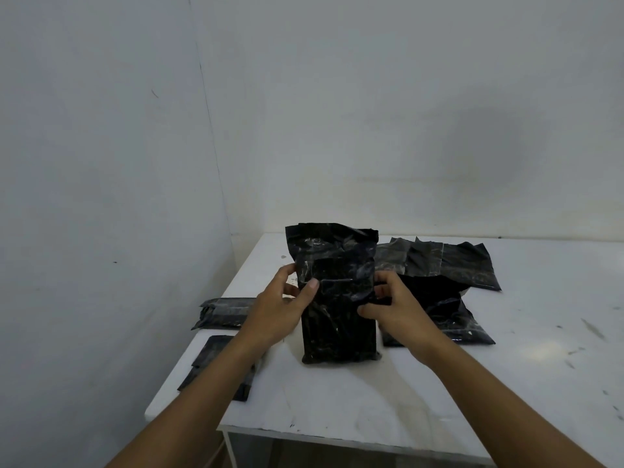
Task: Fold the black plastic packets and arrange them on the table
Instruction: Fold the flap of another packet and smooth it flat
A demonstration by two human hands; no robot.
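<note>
A black plastic packet (337, 298) stands upright on the white table (337, 400), its bottom edge on the surface and its top flap raised. My left hand (280, 309) grips its left edge, thumb across the front. My right hand (395, 305) pinches its right edge at mid-height. Behind and to the right lies a heap of unfolded black packets (445, 282). Two folded packets lie at the table's left edge: one farther back (223, 312), one nearer (216, 363), partly hidden by my left forearm.
The table stands in a corner, with white walls close behind and to the left. Its near edge (337, 434) and left edge drop off. Scuffed bare tabletop stretches to the right (540, 349).
</note>
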